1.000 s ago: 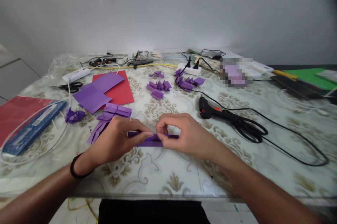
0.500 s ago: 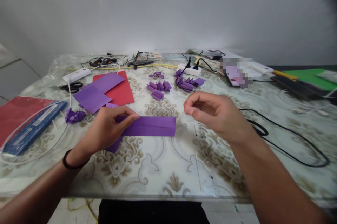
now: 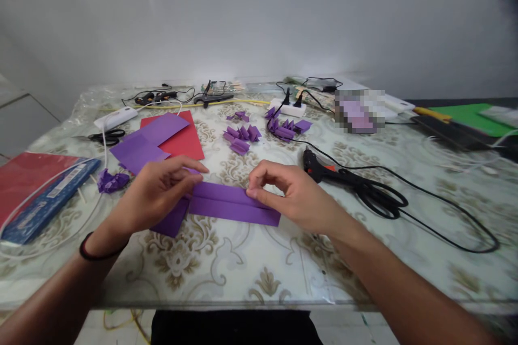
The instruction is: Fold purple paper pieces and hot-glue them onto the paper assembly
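Observation:
A creased strip of purple paper (image 3: 234, 205) lies across the table in front of me, with a fold line along its length. My left hand (image 3: 164, 191) is at its left end, thumb and fingers closed on the paper there. With thumb and fingertips, my right hand (image 3: 289, 191) pinches the strip's upper edge near its right end. Another purple piece (image 3: 172, 220) lies partly under my left hand. Beyond the strip sit several small folded purple paper pieces (image 3: 243, 133). A black glue gun (image 3: 324, 168) rests to the right of my right hand.
Purple sheets (image 3: 140, 148) overlap a red sheet (image 3: 188, 134) at left, near scissors (image 3: 107, 136) and a crumpled purple ball (image 3: 113, 181). A white power strip (image 3: 288, 108) stands at the back. The glue gun's black cable (image 3: 453, 199) loops along the right side.
My right hand has moved left and down onto the strip and now pinches it; before, it was apart from it. The strip's right end has tilted down. The glue gun has come into sight.

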Tool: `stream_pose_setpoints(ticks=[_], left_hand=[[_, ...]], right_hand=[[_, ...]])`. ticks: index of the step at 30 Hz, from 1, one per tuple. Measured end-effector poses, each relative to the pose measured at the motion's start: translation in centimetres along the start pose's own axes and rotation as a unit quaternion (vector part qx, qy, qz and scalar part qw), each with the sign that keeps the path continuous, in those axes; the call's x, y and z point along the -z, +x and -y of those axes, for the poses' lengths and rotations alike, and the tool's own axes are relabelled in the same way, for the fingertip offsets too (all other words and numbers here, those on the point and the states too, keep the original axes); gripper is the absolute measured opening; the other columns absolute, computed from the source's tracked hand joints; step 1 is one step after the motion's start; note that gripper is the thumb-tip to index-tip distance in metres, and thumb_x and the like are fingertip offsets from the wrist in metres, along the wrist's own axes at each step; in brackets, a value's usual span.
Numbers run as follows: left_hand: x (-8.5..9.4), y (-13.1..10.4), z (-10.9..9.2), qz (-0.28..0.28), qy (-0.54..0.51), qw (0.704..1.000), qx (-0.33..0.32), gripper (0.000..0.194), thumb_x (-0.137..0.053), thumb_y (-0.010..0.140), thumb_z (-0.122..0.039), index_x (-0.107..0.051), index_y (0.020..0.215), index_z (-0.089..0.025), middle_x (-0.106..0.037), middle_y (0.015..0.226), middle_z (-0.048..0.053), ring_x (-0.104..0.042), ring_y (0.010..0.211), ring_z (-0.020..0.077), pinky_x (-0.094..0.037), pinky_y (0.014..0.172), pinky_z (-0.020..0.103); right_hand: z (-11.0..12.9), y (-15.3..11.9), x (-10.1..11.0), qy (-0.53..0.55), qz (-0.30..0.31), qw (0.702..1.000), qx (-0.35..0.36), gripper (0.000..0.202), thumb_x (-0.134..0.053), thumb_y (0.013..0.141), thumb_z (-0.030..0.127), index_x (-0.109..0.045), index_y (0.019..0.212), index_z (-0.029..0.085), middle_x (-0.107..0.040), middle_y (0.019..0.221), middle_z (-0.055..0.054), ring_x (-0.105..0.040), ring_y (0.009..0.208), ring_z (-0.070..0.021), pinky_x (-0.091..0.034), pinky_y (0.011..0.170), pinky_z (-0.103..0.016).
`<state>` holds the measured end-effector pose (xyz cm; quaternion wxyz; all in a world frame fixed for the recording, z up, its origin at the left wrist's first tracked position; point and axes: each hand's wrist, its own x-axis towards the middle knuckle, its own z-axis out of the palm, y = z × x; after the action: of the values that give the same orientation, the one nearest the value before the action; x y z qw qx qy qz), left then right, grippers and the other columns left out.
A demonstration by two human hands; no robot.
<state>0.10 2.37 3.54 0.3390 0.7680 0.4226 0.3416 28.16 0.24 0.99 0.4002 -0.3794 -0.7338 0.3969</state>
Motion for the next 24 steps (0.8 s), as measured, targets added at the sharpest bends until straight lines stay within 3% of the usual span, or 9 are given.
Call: stream_pose_setpoints(ticks=[3, 5, 9, 11, 16, 19, 24], left_hand=[[0.3, 0.2, 0.1, -0.117, -0.111, 0.986, 0.051, 0.024, -0.070, 0.100, -0.039, -0.073, 0.115, -0.020, -0.082, 0.079, 0.003, -0.081, 0.072, 0.0205, -0.066, 0.071, 0.028], [-0.2, 0.3, 0.2, -0.132, -0.174, 0.974, 0.061, 0.029, -0.063, 0.104, -0.045, -0.071, 0.114, -0.019, -0.082, 0.082, 0.006, -0.082, 0.074, 0.0223, -0.068, 0.072, 0.031], [-2.1, 0.0, -0.3, 0.029, -0.182, 0.981, 0.062, 0.039, -0.065, 0.101, -0.054, -0.075, 0.100, -0.016, -0.083, 0.096, 0.011, -0.082, 0.079, 0.0237, -0.069, 0.067, 0.030], [-2.8, -0.1, -0.8, 0.071, -0.149, 0.984, 0.073, 0.036, -0.069, 0.099, -0.049, -0.078, 0.091, -0.015, -0.083, 0.088, 0.009, -0.081, 0.075, 0.0215, -0.068, 0.066, 0.027], [-3.5, 0.0, -1.0, 0.069, -0.141, 0.985, 0.076, 0.042, -0.069, 0.100, -0.044, -0.079, 0.073, -0.015, -0.080, 0.070, 0.007, -0.079, 0.066, 0.0195, -0.066, 0.065, 0.025], [-3.4, -0.1, -0.6, 0.073, -0.138, 0.986, 0.057, 0.039, -0.069, 0.100, -0.041, -0.079, 0.073, -0.015, -0.080, 0.070, 0.006, -0.078, 0.066, 0.0185, -0.064, 0.064, 0.024], [-3.6, -0.7, 0.1, 0.131, -0.116, 0.984, 0.042, 0.035, -0.059, 0.105, -0.032, -0.078, 0.081, -0.015, -0.082, 0.076, 0.005, -0.077, 0.068, 0.0162, -0.061, 0.065, 0.022]], right_hand=[[-0.3, 0.2, 0.4, 0.023, -0.058, 0.998, -0.006, 0.006, -0.066, 0.096, 0.023, -0.069, 0.092, 0.021, -0.072, 0.092, -0.003, -0.064, 0.079, -0.0159, -0.049, 0.073, -0.029], [-0.4, 0.2, 0.2, 0.028, -0.104, 0.994, -0.020, 0.010, -0.064, 0.098, 0.026, -0.072, 0.096, 0.021, -0.074, 0.097, -0.005, -0.065, 0.079, -0.0159, -0.048, 0.069, -0.028], [-0.7, 0.2, -0.9, 0.041, -0.118, 0.991, -0.040, 0.012, -0.064, 0.098, 0.027, -0.074, 0.099, 0.020, -0.075, 0.100, -0.005, -0.068, 0.083, -0.0169, -0.051, 0.069, -0.028], [-0.7, 0.1, -1.6, 0.067, -0.097, 0.992, -0.052, 0.012, -0.065, 0.097, 0.028, -0.073, 0.103, 0.021, -0.075, 0.099, -0.004, -0.070, 0.084, -0.0172, -0.054, 0.072, -0.029], [-0.7, -0.1, -2.6, 0.063, -0.053, 0.995, -0.050, 0.010, -0.070, 0.096, 0.026, -0.070, 0.105, 0.023, -0.074, 0.103, -0.003, -0.071, 0.093, -0.0182, -0.058, 0.083, -0.034], [-0.7, -0.1, -2.8, -0.002, -0.057, 0.998, 0.009, 0.008, -0.072, 0.095, 0.023, -0.069, 0.102, 0.023, -0.070, 0.112, -0.005, -0.069, 0.103, -0.0196, -0.057, 0.092, -0.037], [-0.6, -0.3, -2.9, -0.070, -0.061, 0.993, 0.073, 0.016, -0.080, 0.093, 0.026, -0.064, 0.093, 0.022, -0.068, 0.114, -0.006, -0.065, 0.105, -0.0205, -0.054, 0.094, -0.038]])
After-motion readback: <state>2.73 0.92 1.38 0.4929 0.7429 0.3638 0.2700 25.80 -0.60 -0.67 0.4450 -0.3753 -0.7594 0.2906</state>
